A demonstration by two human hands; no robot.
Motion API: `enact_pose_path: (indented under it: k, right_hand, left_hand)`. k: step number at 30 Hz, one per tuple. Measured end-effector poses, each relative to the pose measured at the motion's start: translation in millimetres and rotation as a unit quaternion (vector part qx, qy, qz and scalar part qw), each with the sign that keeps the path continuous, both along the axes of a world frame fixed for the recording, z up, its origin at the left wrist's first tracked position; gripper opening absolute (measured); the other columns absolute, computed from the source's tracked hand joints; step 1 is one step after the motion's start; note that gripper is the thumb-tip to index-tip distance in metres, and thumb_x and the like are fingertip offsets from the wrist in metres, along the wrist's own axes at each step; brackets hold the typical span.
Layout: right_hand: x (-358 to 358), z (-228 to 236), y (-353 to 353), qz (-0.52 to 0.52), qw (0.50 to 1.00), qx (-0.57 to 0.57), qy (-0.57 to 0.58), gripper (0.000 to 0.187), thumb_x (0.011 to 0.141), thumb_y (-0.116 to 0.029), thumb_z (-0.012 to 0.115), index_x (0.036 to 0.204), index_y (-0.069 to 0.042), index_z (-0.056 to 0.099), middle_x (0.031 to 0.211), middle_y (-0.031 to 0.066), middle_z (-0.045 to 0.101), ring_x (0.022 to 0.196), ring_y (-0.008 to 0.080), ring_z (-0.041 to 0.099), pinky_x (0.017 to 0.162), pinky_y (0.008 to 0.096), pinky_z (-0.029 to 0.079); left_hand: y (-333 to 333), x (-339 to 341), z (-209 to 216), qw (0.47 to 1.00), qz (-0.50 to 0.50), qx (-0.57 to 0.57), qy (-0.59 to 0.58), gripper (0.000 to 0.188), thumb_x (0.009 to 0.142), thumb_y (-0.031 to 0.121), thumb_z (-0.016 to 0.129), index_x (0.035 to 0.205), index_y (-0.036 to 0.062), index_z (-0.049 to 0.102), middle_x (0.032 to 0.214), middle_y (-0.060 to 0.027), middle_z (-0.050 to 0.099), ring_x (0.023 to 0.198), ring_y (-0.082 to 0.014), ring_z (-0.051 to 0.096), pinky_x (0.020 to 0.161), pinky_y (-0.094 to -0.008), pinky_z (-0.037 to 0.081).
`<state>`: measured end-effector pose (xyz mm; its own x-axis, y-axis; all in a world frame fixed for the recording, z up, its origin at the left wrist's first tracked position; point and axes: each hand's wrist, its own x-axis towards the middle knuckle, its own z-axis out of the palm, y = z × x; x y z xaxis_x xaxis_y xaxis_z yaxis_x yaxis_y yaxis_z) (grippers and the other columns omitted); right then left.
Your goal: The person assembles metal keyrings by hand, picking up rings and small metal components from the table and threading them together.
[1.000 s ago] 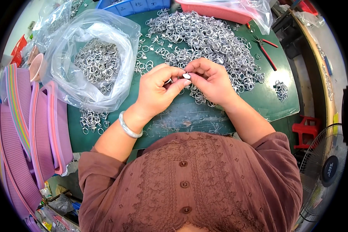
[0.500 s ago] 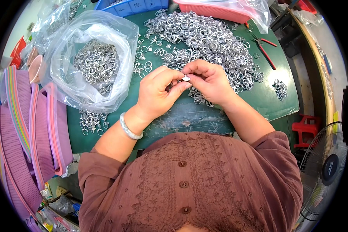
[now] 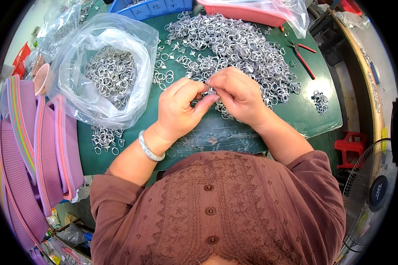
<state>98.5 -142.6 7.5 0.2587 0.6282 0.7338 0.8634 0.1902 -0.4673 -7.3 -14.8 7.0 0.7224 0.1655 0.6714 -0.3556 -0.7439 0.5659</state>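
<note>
Just in front of the big heap of silver metal rings [image 3: 234,39], my left hand [image 3: 174,108] and my right hand [image 3: 241,95] meet fingertip to fingertip. Between them they pinch one small silver ring [image 3: 211,91], mostly hidden by the fingers. Both hands are closed, thumbs against forefingers. To the left of my hands a clear plastic bag [image 3: 68,84] stands with its mouth spread wide, and a pile of similar rings [image 3: 110,73] lies inside it. A few loose rings [image 3: 165,66] are scattered between bag and heap.
Red-handled pliers [image 3: 304,64] and a small ring cluster [image 3: 320,102] lie at the right on the green table [image 3: 199,141]. Blue [image 3: 150,9] and pink [image 3: 247,13] bins line the back. Purple baskets [image 3: 44,150] crowd the left; a fan [image 3: 369,194] stands at the lower right.
My right fingers have turned and closed further over the ring, covering its bright flat face that showed before. My left hand has barely moved.
</note>
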Motion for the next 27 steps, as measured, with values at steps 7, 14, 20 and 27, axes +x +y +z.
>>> enact_pose_path:
  k: [7,14,20,27]
  right_hand:
    - [-3.9,-3.7,-1.2,-0.030,0.992,-0.027,0.123,0.018,0.077,0.001,0.056,0.094,-0.001,0.059,0.082,0.0101,0.060,0.073,0.0222,0.060,0.066,0.0288,0.048]
    - [1.0,-10.7,0.5,-0.012,0.972,-0.012,0.234,0.020,0.082,0.000,0.051,0.102,0.000,0.056,0.088,0.0113,0.061,0.080,0.0179,0.061,0.069,0.0271,0.048]
    - [0.5,-8.9,-0.2,-0.017,0.974,-0.018,0.226,0.020,0.082,0.001,0.051,0.102,0.000,0.056,0.089,0.0114,0.060,0.080,0.0180,0.061,0.069,0.0268,0.048]
    - [2.5,-10.4,0.2,-0.032,0.983,-0.024,0.181,0.017,0.080,0.001,0.053,0.096,-0.001,0.058,0.085,0.0106,0.060,0.076,0.0206,0.060,0.065,0.0291,0.047]
  left_hand:
    - [3.2,3.6,-4.7,0.893,-0.071,-0.409,0.173,0.013,0.076,0.012,0.066,0.081,0.0010,0.060,0.064,0.0032,0.051,0.053,-0.0055,0.047,0.047,-0.0184,0.037]
    - [28.1,6.9,-15.5,0.622,-0.286,-0.682,0.258,0.021,0.087,0.018,0.053,0.099,0.0021,0.056,0.071,0.0007,0.047,0.056,-0.0050,0.036,0.044,-0.0154,0.027]
    - [30.5,7.3,-20.0,0.598,-0.336,-0.684,0.247,0.023,0.087,0.018,0.052,0.103,0.0021,0.055,0.072,0.0001,0.048,0.058,-0.0059,0.036,0.044,-0.0155,0.028]
    - [32.0,8.7,-19.5,0.591,-0.340,-0.691,0.240,0.022,0.087,0.018,0.052,0.102,0.0016,0.055,0.073,-0.0001,0.049,0.059,-0.0067,0.038,0.045,-0.0158,0.029]
